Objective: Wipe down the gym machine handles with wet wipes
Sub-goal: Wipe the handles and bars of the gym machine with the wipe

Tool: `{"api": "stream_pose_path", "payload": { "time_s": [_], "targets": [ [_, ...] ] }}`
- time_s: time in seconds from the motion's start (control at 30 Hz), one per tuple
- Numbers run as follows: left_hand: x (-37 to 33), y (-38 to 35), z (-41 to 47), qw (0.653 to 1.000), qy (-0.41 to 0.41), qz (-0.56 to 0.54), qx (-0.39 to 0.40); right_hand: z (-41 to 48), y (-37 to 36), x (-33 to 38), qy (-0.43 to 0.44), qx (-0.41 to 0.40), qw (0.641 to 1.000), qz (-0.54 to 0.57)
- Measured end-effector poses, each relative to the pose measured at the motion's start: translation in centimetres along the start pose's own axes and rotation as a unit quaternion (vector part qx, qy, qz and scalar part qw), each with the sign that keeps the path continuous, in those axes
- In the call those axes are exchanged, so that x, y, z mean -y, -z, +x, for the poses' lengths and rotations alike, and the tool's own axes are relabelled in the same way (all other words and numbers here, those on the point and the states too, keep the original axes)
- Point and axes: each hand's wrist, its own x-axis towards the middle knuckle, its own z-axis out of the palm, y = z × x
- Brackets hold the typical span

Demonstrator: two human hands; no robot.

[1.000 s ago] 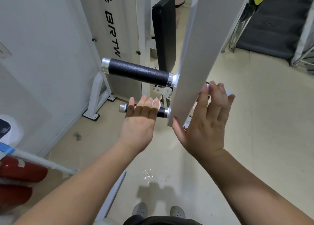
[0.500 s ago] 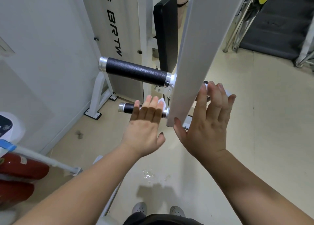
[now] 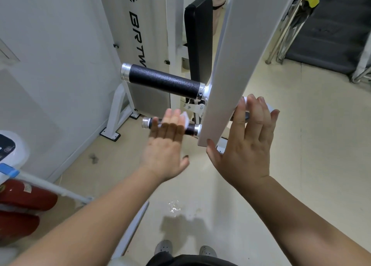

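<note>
The left hand [image 3: 166, 145] presses a wet wipe [image 3: 183, 117] with straight fingers onto the lower handle [image 3: 191, 128], at 9 o'clock from the white arm [image 3: 226, 75]. The right hand [image 3: 247, 145], fingers flat, presses a second wipe [image 3: 270, 107] against the right handle [image 3: 247, 115] at 3 o'clock.

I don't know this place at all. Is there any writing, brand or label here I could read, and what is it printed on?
"BRTW": black letters running down the white machine panel; the upper handle hides anything after the W.
A black striped logo above those letters, cut off by the picture's top edge: not readable as a word.
Sticker on the red cylinder: too blurred to read.
Dark panel on the white device at far left: marks too small to read.
</note>
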Motion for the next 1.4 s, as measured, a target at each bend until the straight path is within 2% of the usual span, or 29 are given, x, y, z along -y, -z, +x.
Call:
{"api": "stream_pose_path", "payload": {
  "time_s": [0.1,0.17,0.33,0.4,0.57,0.67,0.77,0.83,0.9,1.03,1.17,1.3,1.4],
  "targets": [
    [4.0,0.0,-0.7,0.999,0.038,0.024,0.023,0.1,0.0,0.0,-0.003,-0.014,1.000,0.013],
    [3.7,0.3,-0.6,0.998,0.053,0.017,0.030,0.1,0.0,0.3,-0.010,-0.021,1.000,0.019],
    [-2.6,0.4,-0.1,0.999,-0.022,-0.034,0.008,0.0,-0.2,-0.3,-0.009,-0.021,1.000,0.010],
    [-2.1,0.2,-0.3,0.999,-0.031,-0.015,-0.005,-0.1,-0.2,-0.6,0.000,-0.020,1.000,0.007],
    [4.9,0.3,-1.4,0.997,0.070,0.031,0.018,0.2,-0.2,-0.2,0.007,-0.019,0.999,0.025],
    [4.2,0.5,-0.7,0.994,0.092,0.043,0.029,0.2,-0.3,-0.1,-0.007,-0.024,0.999,0.028],
    [0.2,0.6,0.7,0.998,0.041,0.034,0.018,0.0,-0.5,-0.4,-0.012,-0.027,0.999,0.021],
    [-3.2,0.5,1.1,1.000,0.005,-0.009,-0.006,0.0,-0.6,-0.6,-0.011,-0.029,0.999,0.019],
    [-5.1,0.3,1.0,0.998,0.004,-0.061,-0.028,0.0,-0.7,-0.5,-0.007,-0.031,0.999,0.021],
    [-0.6,0.1,0.9,0.998,-0.033,-0.042,-0.045,-0.1,-0.6,-0.8,0.020,-0.027,0.999,0.033],
    [4.4,0.0,0.7,0.998,-0.034,0.000,-0.049,-0.2,-0.7,-1.2,0.026,-0.033,0.999,0.025],
    [1.3,-0.2,0.4,0.999,0.017,-0.006,-0.030,-0.1,-0.8,-0.8,-0.001,-0.024,1.000,0.020],
    [-2.7,-0.5,0.5,0.999,0.008,-0.023,-0.021,-0.1,-0.8,-1.0,-0.003,-0.023,1.000,0.016]
  ]
}}
